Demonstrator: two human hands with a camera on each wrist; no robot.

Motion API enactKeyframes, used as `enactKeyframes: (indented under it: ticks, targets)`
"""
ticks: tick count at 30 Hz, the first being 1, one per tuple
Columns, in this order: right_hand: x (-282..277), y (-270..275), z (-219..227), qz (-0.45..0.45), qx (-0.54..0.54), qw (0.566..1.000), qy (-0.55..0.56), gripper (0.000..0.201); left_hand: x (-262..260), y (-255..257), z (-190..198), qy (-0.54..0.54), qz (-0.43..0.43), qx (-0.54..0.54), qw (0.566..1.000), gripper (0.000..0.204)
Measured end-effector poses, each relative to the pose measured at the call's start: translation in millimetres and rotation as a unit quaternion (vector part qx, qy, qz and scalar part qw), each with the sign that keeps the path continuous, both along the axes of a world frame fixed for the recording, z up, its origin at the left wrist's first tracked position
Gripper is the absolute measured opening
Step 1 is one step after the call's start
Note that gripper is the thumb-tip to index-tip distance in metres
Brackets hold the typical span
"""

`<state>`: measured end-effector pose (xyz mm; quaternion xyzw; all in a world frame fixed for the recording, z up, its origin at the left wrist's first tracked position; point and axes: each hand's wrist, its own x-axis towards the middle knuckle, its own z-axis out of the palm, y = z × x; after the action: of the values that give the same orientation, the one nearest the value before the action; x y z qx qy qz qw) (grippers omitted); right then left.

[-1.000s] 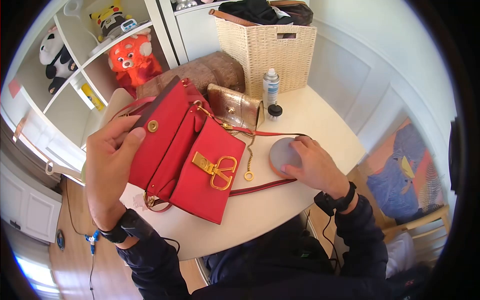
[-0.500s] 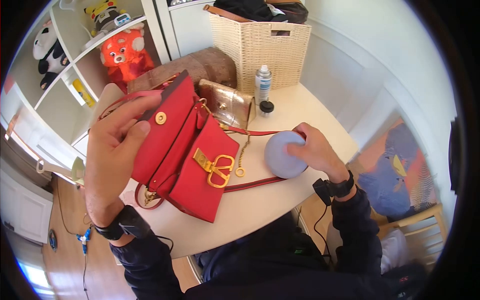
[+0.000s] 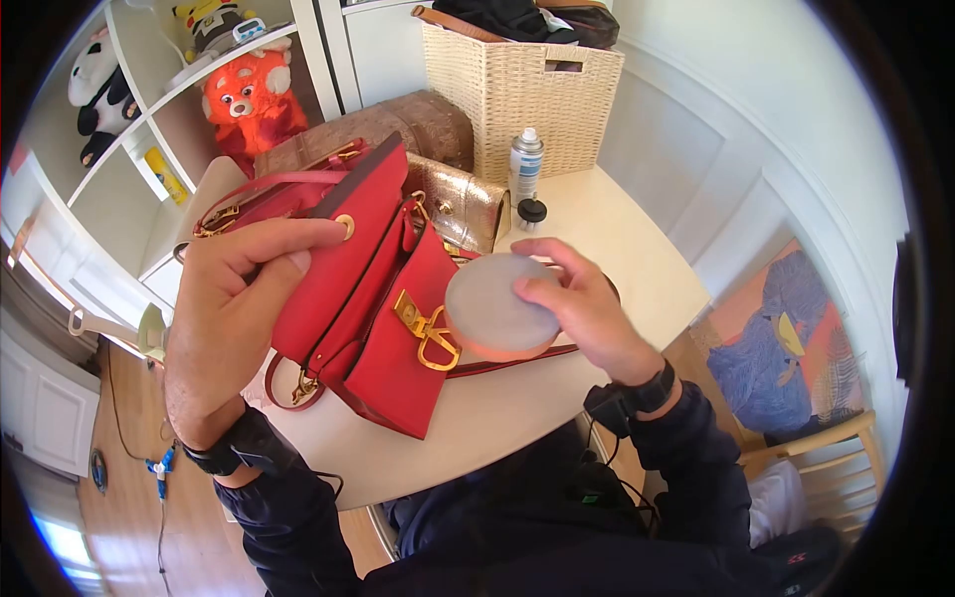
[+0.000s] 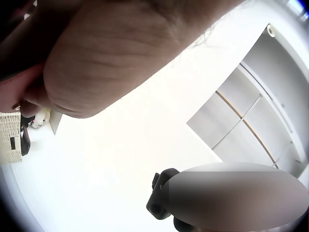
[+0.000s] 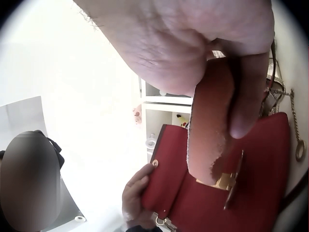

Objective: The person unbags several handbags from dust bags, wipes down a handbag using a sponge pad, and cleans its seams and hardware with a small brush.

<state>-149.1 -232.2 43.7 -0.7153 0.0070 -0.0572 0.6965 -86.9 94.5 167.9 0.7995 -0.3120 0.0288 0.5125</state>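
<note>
The red handbag (image 3: 378, 373) is found on the worktop (image 3: 468, 428), leaning back, with its flap (image 3: 343, 269) raised and its interior exposed. The edge of the flap is pinched near the gold snap (image 3: 346, 228) between thumb and index finger of the left hand (image 3: 224, 313). A round pad (image 3: 500, 298), grey on top and orange below, is grasped at its rim by the right hand (image 3: 592, 313) and is held in front of the bag, over part of the gold clasp (image 3: 426, 338) as seen from the head (whether the clasp is touched cannot be told). The step in hand is judged to be the bringing of the pad to the opened bag. For the next move, it is judged that the flap should be kept steady and the pad directed onto the leather or into the opening, with the protruding clasp avoided. A spray can (image 3: 526, 167) and a gold purse (image 3: 453, 204) are noted behind, touched by neither hand.
</note>
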Motion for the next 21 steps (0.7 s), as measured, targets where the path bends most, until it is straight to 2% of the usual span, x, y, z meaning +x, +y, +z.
enactKeyframes:
  ticks: [3,6,7,8,10,14,16,18,20,21]
  targets:
    - [-7.6,14.0,-12.4,0.032,-0.014,0.999,0.019,0.042,-0.5,-0.1,0.5,0.019,0.005,0.013,1.000,0.029]
    - [-21.7,24.5,-7.0,0.064,-0.045,0.997,-0.005,0.043,-1.5,-4.0,-0.8,0.027,-0.002,-0.024,0.999,0.028]
    - [-27.3,25.9,3.0,0.097,-0.045,0.993,0.049,0.044,-1.6,-4.6,-0.9,0.024,-0.002,-0.023,0.999,0.028]
    - [-27.0,27.0,0.1,0.097,-0.045,0.993,0.049,0.044,-1.8,-5.0,-0.9,0.020,-0.003,-0.022,1.000,0.028]
    - [-23.2,28.2,-10.5,0.092,-0.112,0.986,-0.083,0.044,-2.4,-5.5,-0.8,0.025,-0.002,-0.023,0.999,0.028]
    - [-6.1,8.9,-7.7,0.052,-0.135,0.986,-0.086,0.046,-1.9,-6.4,-3.3,0.009,-0.006,-0.028,1.000,0.027]
    - [-3.1,6.4,2.5,-0.043,-0.057,0.997,0.006,0.047,-2.8,-7.5,-1.7,0.009,-0.005,-0.025,1.000,0.028]
    - [-5.2,6.7,-4.8,-0.043,-0.059,0.997,-0.015,0.046,-3.3,-6.4,-1.2,0.013,-0.002,-0.020,1.000,0.028]
    - [-15.4,11.7,-5.7,0.017,-0.060,0.998,0.022,0.046,-2.3,-6.8,-1.3,0.004,0.002,-0.009,1.000,0.028]
    - [-18.8,15.4,-9.4,0.016,-0.060,0.998,0.022,0.046,-2.5,-7.4,-1.6,0.004,0.001,-0.009,1.000,0.028]
